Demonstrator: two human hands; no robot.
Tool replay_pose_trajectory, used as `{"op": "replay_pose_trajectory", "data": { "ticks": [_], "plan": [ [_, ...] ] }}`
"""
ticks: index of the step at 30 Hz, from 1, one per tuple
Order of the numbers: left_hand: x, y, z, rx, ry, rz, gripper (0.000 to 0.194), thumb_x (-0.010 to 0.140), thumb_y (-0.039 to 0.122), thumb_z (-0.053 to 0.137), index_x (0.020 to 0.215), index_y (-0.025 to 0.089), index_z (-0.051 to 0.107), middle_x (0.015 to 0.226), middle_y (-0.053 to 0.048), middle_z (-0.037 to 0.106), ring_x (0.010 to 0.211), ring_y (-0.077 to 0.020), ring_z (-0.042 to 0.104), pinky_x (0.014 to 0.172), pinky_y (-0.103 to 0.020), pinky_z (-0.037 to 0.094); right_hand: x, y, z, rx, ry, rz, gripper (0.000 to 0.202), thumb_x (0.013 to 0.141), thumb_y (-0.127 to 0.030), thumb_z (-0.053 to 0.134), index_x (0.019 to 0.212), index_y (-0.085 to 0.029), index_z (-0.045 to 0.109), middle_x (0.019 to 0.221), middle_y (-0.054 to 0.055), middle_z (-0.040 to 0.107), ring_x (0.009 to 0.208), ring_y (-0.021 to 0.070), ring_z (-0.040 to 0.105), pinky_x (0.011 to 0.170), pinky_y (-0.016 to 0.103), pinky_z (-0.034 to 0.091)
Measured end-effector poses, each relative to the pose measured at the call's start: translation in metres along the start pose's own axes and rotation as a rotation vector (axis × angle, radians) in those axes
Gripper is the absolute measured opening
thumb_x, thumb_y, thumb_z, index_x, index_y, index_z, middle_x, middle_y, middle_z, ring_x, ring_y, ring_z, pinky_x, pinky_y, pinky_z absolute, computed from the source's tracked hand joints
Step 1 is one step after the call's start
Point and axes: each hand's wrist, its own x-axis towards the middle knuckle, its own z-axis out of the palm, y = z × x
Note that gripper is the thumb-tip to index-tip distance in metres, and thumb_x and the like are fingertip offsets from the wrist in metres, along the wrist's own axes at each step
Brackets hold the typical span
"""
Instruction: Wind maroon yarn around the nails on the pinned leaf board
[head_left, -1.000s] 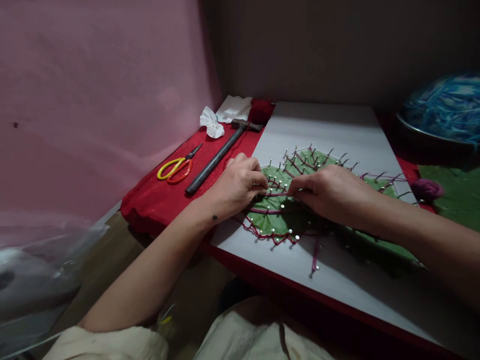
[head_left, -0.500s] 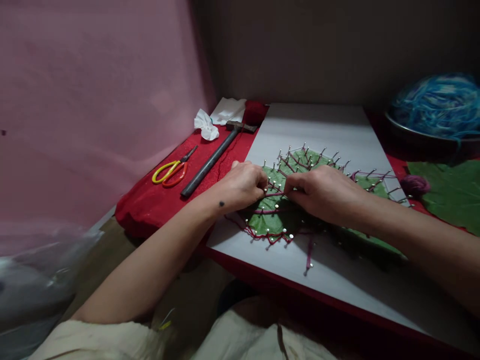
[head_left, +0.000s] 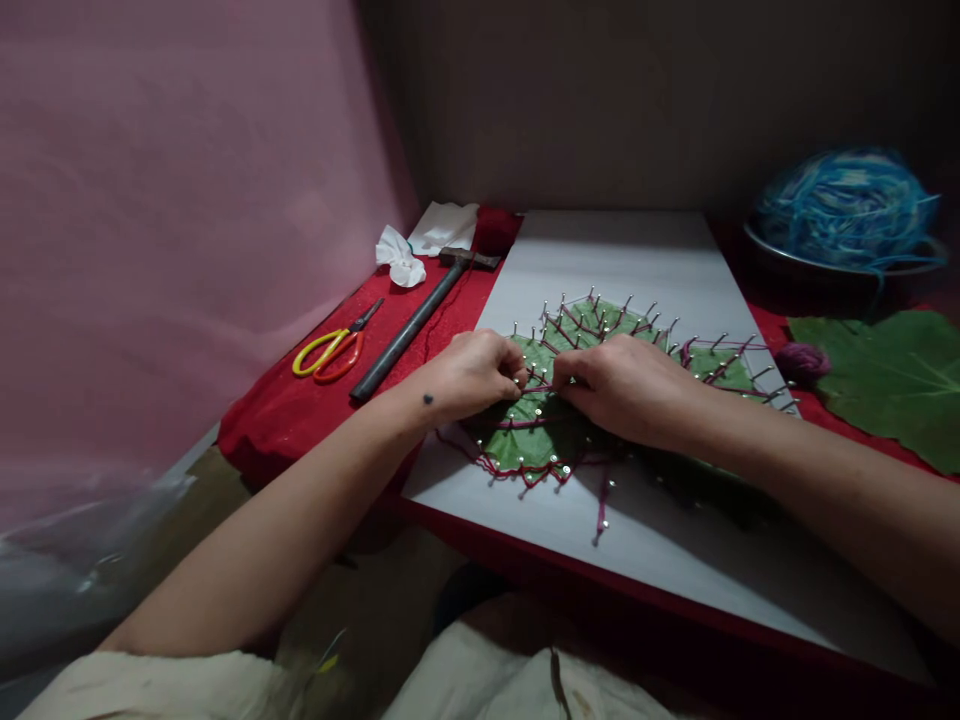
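Note:
A green leaf (head_left: 517, 449) lies on a white board (head_left: 615, 255), ringed and crossed by several upright nails with purple and dark red yarn wound among them. My left hand (head_left: 484, 374) is pinched at the leaf's left part, closed on the purple yarn. Just to its right, my right hand (head_left: 622, 385) pinches the same yarn, and a short length spans the gap between the fingertips. A purple yarn ball (head_left: 802, 362) rests by the board's right edge. Below the leaf, a purple strand (head_left: 602, 500) runs between nails.
On the red cloth (head_left: 277, 430) at left lie scissors (head_left: 330, 352) with yellow and orange handles, a hammer (head_left: 409, 330) and crumpled white tissue (head_left: 399, 258). At right are a metal bowl of blue yarn (head_left: 847, 210) and a loose green leaf (head_left: 892, 380).
The view has shifted slightly, so everything sits a little further left. Both hands keep their pinch at nearly the same place on the leaf.

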Motion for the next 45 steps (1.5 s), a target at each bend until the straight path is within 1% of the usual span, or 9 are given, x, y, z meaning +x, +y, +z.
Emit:
{"op": "replay_pose_trajectory", "data": {
  "ticks": [8, 12, 14, 20, 24, 28, 33, 36, 45],
  "plan": [
    [0.001, 0.005, 0.010, 0.320, 0.073, 0.081, 0.022, 0.065, 0.000, 0.053, 0.061, 0.018, 0.065, 0.062, -0.002, 0.066, 0.066, -0.0179, 0.058, 0.079, -0.041, 0.042, -0.001, -0.001, -0.004, 0.131, 0.000, 0.018, 0.022, 0.078, -0.021, 0.048, 0.081, -0.023, 0.070, 0.064, 0.002, 0.063, 0.058, 0.0136, 0.051, 0.055, 0.028, 0.030],
    [-0.006, 0.004, 0.000, 0.185, -0.019, 0.052, 0.007, 0.073, 0.012, 0.062, 0.077, 0.017, 0.065, 0.071, 0.000, 0.066, 0.069, -0.0155, 0.058, 0.069, -0.030, 0.042, 0.002, -0.002, -0.007, 0.236, 0.001, 0.046, 0.020, 0.076, -0.022, 0.051, 0.081, -0.022, 0.070, 0.061, 0.001, 0.062, 0.056, 0.0120, 0.049, 0.055, 0.027, 0.031],
    [-0.009, 0.002, -0.004, 0.150, -0.007, 0.076, 0.004, 0.078, 0.017, 0.061, 0.080, 0.017, 0.064, 0.072, 0.000, 0.064, 0.070, -0.0147, 0.056, 0.066, -0.027, 0.040, 0.005, -0.002, -0.008, 0.256, 0.014, 0.068, 0.019, 0.075, -0.022, 0.052, 0.080, -0.022, 0.070, 0.060, 0.000, 0.061, 0.056, 0.0118, 0.048, 0.055, 0.027, 0.031],
    [-0.011, -0.004, 0.002, 0.440, 0.075, 0.170, 0.010, 0.082, 0.014, 0.057, 0.076, 0.015, 0.065, 0.086, -0.006, 0.063, 0.088, -0.0210, 0.050, 0.082, -0.036, 0.035, 0.018, -0.002, -0.010, 0.258, 0.067, 0.097, 0.019, 0.071, -0.019, 0.052, 0.075, -0.021, 0.070, 0.065, 0.001, 0.063, 0.060, 0.0127, 0.050, 0.058, 0.027, 0.033],
    [-0.009, -0.005, 0.007, 0.479, 0.104, 0.188, 0.014, 0.082, 0.014, 0.056, 0.073, 0.015, 0.066, 0.085, -0.006, 0.063, 0.087, -0.0217, 0.048, 0.084, -0.040, 0.032, 0.024, -0.002, -0.010, 0.172, 0.045, 0.097, 0.021, 0.070, -0.018, 0.051, 0.075, -0.022, 0.071, 0.068, 0.003, 0.065, 0.064, 0.0142, 0.052, 0.059, 0.028, 0.033],
    [-0.008, -0.004, 0.003, 0.460, 0.077, 0.150, 0.011, 0.079, 0.021, 0.066, 0.070, 0.016, 0.069, 0.083, -0.006, 0.065, 0.091, -0.0238, 0.049, 0.087, -0.042, 0.032, 0.018, -0.001, -0.010, 0.175, 0.002, 0.084, 0.020, 0.070, -0.017, 0.051, 0.073, -0.022, 0.071, 0.063, 0.001, 0.063, 0.060, 0.0128, 0.051, 0.058, 0.027, 0.033],
    [-0.012, -0.010, -0.001, 0.202, 0.094, 0.149, 0.011, 0.080, 0.014, 0.062, 0.086, 0.017, 0.071, 0.083, -0.003, 0.066, 0.081, -0.0162, 0.055, 0.075, -0.029, 0.041, 0.006, -0.001, -0.013, 0.193, -0.017, 0.060, 0.021, 0.071, -0.017, 0.050, 0.073, -0.024, 0.070, 0.057, -0.001, 0.059, 0.055, 0.0113, 0.047, 0.054, 0.026, 0.030],
    [-0.011, -0.013, -0.001, 0.170, 0.130, 0.177, 0.016, 0.078, 0.006, 0.058, 0.076, 0.016, 0.071, 0.080, -0.003, 0.066, 0.081, -0.0142, 0.056, 0.075, -0.026, 0.041, 0.007, 0.000, -0.014, 0.211, 0.006, 0.073, 0.017, 0.072, -0.019, 0.052, 0.073, -0.022, 0.069, 0.056, -0.002, 0.058, 0.054, 0.0106, 0.046, 0.054, 0.026, 0.030],
    [0.002, -0.016, -0.001, 0.182, 0.061, 0.184, 0.008, 0.070, 0.010, 0.065, 0.067, 0.016, 0.068, 0.062, 0.002, 0.059, 0.065, -0.0110, 0.052, 0.062, -0.024, 0.037, 0.036, -0.014, -0.012, 0.082, 0.015, 0.131, 0.021, 0.070, -0.020, 0.051, 0.076, -0.020, 0.071, 0.070, 0.006, 0.067, 0.065, 0.0166, 0.056, 0.055, 0.027, 0.033]
  ]
}}
